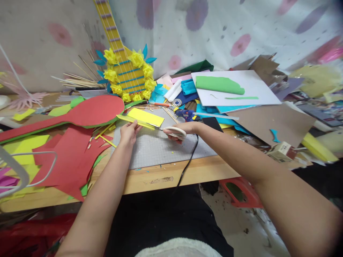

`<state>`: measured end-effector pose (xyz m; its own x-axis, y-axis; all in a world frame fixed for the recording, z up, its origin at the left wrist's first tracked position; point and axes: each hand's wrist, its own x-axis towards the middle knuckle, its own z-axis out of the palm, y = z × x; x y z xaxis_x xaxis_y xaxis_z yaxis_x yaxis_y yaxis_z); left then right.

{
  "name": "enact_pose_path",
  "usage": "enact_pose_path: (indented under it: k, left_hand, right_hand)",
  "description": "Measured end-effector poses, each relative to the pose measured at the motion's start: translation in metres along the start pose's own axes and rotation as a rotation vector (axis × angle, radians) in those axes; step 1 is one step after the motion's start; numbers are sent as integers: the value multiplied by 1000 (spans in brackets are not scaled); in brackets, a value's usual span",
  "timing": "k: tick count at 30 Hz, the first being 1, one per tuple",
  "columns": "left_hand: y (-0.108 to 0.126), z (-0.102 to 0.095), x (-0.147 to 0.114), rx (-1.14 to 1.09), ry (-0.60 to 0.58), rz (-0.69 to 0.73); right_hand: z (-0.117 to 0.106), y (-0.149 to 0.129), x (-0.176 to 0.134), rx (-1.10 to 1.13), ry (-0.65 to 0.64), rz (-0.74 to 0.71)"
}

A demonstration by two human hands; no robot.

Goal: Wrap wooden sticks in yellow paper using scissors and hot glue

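Note:
My left hand (129, 133) pinches a narrow yellow strip (144, 124), which looks like paper or foam sheet, above the grey cutting mat (150, 153). In my right hand (179, 132) is a pair of scissors with white handles (175, 131). Their blades meet the right end of the strip; whether they are fully closed is too small to tell. Just behind the strip lies a yellow rectangular sheet (150, 116). A blue glue gun (184, 113) rests beyond my right hand, its black cord running over the mat toward the table's front edge.
At the back stands a yellow toy guitar (124, 76) trimmed with yellow flowers. A red guitar-shaped cutout (99, 109) and red sheets (64, 153) lie left. Green foam (218, 85) sits on a white board (257, 89). A small box (281, 151) stands right.

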<state>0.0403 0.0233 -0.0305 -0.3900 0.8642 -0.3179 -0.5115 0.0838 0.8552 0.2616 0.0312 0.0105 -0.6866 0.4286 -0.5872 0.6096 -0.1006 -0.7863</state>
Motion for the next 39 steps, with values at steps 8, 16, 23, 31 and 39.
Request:
enact_pose_path:
  k: [8, 16, 23, 31, 39]
  left_hand:
    - [1, 0, 1, 14, 9, -8]
    - [1, 0, 0, 7, 11, -25]
    - [2, 0, -1, -3, -10, -28]
    - [0, 1, -5, -20, -12, -40]
    - [-2, 3, -8, -17, 0, -53]
  right_hand:
    - [1, 0, -2, -33, 48, -35]
    - [3, -2, -5, -71, 85, -26]
    - [-3, -1, 0, -38, 7, -35]
    - [0, -7, 13, -38, -30, -71]
    - [0, -7, 18, -73, 1, -134]
